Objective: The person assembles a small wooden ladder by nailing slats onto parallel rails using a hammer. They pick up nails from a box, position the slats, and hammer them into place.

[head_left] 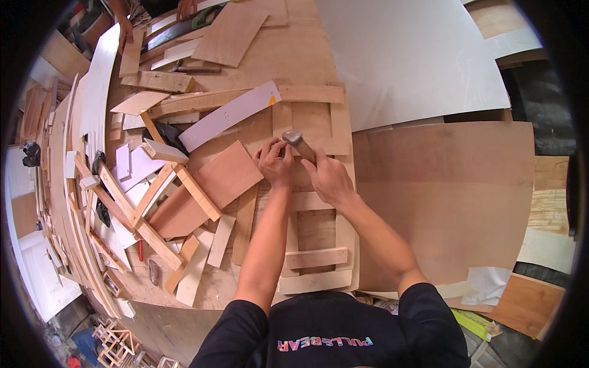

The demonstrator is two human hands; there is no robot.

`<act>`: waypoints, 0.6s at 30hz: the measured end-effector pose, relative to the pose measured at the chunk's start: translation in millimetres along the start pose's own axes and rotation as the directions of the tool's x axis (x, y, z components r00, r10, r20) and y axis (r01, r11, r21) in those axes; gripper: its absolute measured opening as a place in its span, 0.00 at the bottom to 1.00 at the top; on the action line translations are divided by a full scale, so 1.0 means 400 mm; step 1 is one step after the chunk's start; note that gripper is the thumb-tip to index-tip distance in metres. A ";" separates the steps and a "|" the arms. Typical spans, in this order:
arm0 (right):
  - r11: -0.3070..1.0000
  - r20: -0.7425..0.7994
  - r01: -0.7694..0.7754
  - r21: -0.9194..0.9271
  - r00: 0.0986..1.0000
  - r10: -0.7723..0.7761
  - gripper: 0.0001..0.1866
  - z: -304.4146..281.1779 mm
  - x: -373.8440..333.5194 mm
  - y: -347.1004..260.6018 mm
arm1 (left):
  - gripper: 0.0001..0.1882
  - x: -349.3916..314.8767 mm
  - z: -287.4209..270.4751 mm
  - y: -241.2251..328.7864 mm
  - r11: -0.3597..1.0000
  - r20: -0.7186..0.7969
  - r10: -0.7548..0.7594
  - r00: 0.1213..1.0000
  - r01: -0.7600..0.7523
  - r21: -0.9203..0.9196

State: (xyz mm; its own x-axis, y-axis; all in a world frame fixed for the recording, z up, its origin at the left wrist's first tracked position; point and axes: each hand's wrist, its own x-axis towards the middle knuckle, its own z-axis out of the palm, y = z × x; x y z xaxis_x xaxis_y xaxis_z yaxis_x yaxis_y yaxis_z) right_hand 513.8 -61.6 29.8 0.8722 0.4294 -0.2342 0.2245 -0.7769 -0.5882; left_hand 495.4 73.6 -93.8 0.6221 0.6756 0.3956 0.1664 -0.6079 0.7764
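Fingers: those of the left hand [274, 162] were curled together, tips pinched down on the wooden frame [314, 184]; what they pinched was too small to tell. Those of the right hand [328, 178] were wrapped tight around a hammer [297, 144].
Hammer: its grey metal head pointed up and away from the person, just above the left fingertips; the wooden handle ran down into the right fist.
Wooden frame: it lay flat on the workbench [294, 49] directly before the person, built of pale slats with cross-pieces, its near end close to the person's chest.
Hands: they were side by side, nearly touching, both over the upper part of the frame.
Left of the hands: a reddish plywood panel [211, 187] lay tilted beside the frame, and a white strip [228, 115] with a small yellow corner mark lay slanted above it.
Further left: loose offcuts and a second slat frame [153, 208] were piled along the bench edge.
Right of the frame: a large brown board [448, 196] lay flat, with a big white sheet [411, 55] behind it.
Far edge: another person's hand [126, 34] rested on a board at the top left, and a second one [186, 8] showed near the top edge.
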 end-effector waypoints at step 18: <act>0.996 -0.004 0.091 -0.027 0.996 -0.091 0.23 -0.039 -0.001 0.069 | 0.16 -0.003 -0.028 0.009 0.997 0.132 0.024 0.991 -0.033 0.064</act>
State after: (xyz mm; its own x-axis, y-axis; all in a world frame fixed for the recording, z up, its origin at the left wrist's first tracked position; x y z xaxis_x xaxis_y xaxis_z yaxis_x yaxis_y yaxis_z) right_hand 526.4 -90.5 25.7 0.8501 0.4962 -0.1767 0.3143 -0.7470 -0.5859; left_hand 486.6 75.0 -85.9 0.7214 0.5998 0.3462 0.1947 -0.6554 0.7298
